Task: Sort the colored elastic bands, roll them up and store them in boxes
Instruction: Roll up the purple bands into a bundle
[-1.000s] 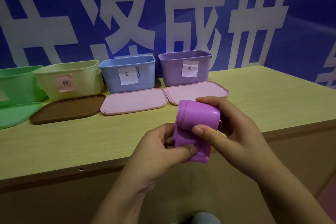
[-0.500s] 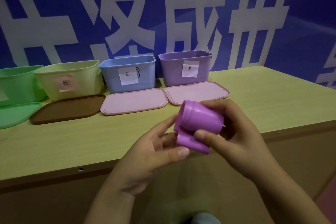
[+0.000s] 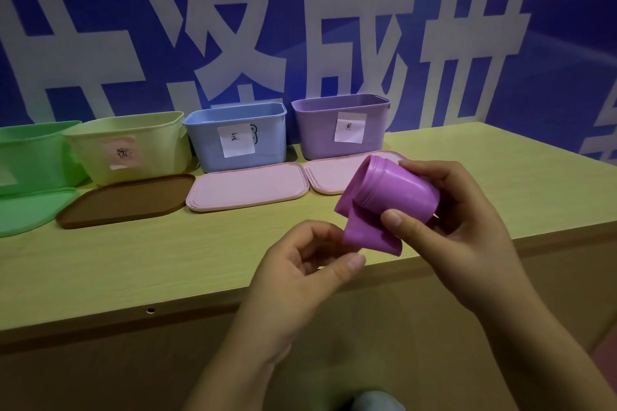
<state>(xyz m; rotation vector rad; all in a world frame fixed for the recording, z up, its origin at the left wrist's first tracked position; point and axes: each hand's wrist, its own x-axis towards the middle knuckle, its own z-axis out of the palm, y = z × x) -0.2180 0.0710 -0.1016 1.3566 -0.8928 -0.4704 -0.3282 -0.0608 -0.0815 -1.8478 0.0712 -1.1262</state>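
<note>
Purple band (image 3: 394, 190) was rolled nearly all the way, held in the air just above the near edge of the surface (image 3: 133, 264), in front of the purple box (image 3: 340, 125). Right hand (image 3: 454, 227) gripped the roll, thumb under and fingers (image 3: 424, 173) over, probably to keep the turns from springing loose. A short tail hung below the roll. Left hand (image 3: 300, 264) sat just beside that tail with its fingers loosely curled, holding nothing as far as I could see. The purple box stood open with its pink lid (image 3: 329, 173) flat in front, likely ready for the drop.

Versus a second back: the left hand had let go of the tail, and the roll sat higher and tilted toward the box.
</note>
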